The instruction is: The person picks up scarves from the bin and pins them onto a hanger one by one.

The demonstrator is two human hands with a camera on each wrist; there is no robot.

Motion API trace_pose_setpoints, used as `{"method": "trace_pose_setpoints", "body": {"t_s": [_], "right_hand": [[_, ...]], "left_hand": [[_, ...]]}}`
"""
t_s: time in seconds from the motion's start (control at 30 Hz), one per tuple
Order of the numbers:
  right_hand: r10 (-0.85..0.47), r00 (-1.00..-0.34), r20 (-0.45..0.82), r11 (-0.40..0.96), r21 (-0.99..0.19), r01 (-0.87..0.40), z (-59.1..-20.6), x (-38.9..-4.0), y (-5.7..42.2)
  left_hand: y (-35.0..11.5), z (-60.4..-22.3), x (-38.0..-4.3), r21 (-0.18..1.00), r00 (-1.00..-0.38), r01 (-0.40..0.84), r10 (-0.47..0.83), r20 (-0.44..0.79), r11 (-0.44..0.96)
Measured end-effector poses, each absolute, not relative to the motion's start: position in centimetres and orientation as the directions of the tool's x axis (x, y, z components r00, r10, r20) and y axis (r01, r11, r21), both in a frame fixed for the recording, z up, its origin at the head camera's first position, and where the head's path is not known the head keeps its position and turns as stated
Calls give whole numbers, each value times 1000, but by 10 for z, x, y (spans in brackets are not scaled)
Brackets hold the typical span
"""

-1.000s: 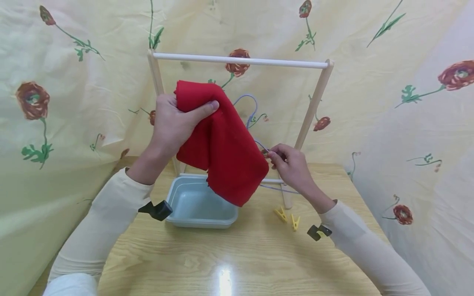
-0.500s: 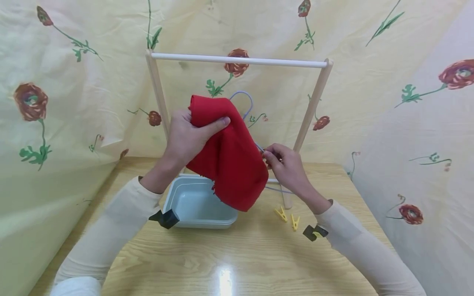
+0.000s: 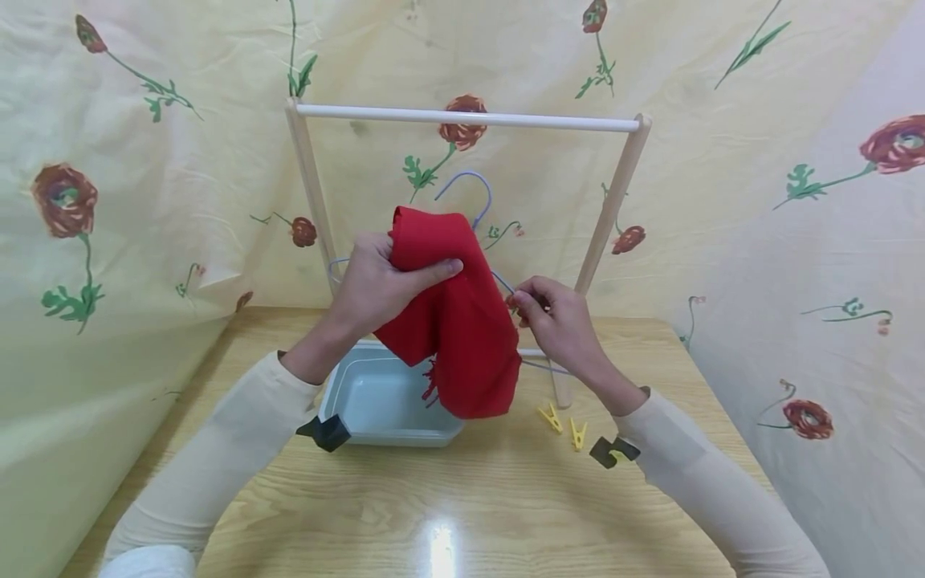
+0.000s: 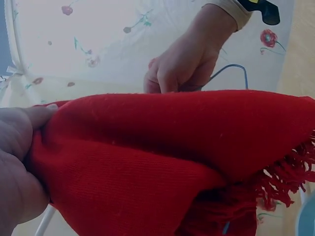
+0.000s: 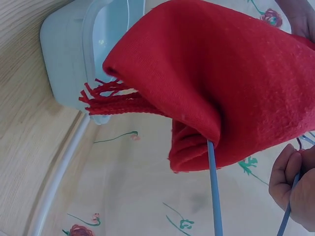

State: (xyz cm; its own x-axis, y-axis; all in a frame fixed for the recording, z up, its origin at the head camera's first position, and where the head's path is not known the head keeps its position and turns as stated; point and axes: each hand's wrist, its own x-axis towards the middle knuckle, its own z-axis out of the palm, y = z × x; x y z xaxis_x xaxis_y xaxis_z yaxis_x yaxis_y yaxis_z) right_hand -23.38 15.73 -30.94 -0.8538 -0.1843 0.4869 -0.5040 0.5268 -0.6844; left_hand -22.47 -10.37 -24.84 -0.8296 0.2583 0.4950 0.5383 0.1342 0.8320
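My left hand (image 3: 379, 281) grips a folded red scarf (image 3: 477, 337) with fringed ends, its thumb lying across the front of the cloth. Behind the scarf is a blue-violet wire hanger (image 3: 491, 197), hook upward. My right hand (image 3: 560, 317) pinches the hanger's sloping right arm between thumb and fingers. In the right wrist view, the hanger's lower bar (image 5: 215, 191) runs into a fold of the scarf, whose fringe hangs out at one side. The cloth hides most of the hanger's middle, and the left hand's fingers are behind the scarf.
A wooden rack with a white top rail (image 3: 462, 119) stands behind the hands. A light blue basin (image 3: 393, 437) sits on the wooden table under the scarf. Two yellow clothespins (image 3: 551, 418) lie to the right. Flower-patterned cloth surrounds the table.
My left hand has moved right and down with the scarf, closer to the right hand. More of the hanger's hook shows, and its left end now appears beside the left hand.
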Motion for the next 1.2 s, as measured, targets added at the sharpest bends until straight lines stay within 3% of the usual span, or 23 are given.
{"method": "trace_pose_setpoints", "body": {"t_s": [0.47, 0.77, 1.2], "right_hand": [[-180, -858, 482, 508, -701, -500, -309, -235, 166], [-177, -852, 493, 520, -688, -507, -304, -233, 168], [-203, -840, 504, 509, -678, -530, -301, -229, 166]], "left_hand": [[-108, -262, -233, 819, -790, 556, 400, 465, 145], [-120, -276, -244, 838, -819, 518, 383, 427, 172], [-127, -291, -260, 883, -819, 445, 466, 333, 151]]}}
